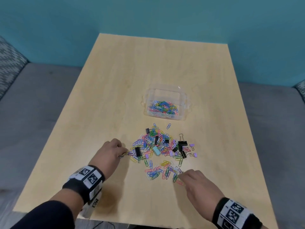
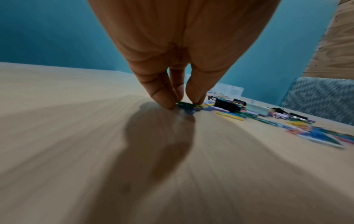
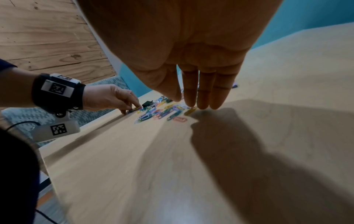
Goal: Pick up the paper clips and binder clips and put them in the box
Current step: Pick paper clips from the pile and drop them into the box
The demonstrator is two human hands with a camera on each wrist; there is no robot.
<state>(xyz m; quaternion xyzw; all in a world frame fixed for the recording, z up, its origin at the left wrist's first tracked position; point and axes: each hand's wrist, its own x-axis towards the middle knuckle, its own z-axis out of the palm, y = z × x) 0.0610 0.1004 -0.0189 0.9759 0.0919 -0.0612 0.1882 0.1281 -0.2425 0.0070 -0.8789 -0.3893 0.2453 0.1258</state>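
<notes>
On the light wooden table, nearer the person than the box, the loose paper clips lie in a bright tangle with the binder clips mixed in and scattered along its right edge; a smaller patch of paper clips lies apart, closer to the table's near edge. The clear plastic box stands just beyond the pile, already lined with a layer of clips. Each paper clip looks very light, thin and flat against the wood, so I judge it hard to lift singly: better to drag a few together and pinch them as a bunch, or slide a fingertip under a raised loop. Their wire loops probably snag on each other, so a pull may bring trailing neighbours. The binder clips are bulkier and stiffer, best taken by the body or by the folded wire handles. The left hand is at the pile's left edge, thumb and fingers closing on a few green and blue clips pressed to the table; the pinch looks made but nothing is lifted. The right hand reaches the smaller near patch with fingers straight and together, tips touching down at a yellow clip, holding nothing
</notes>
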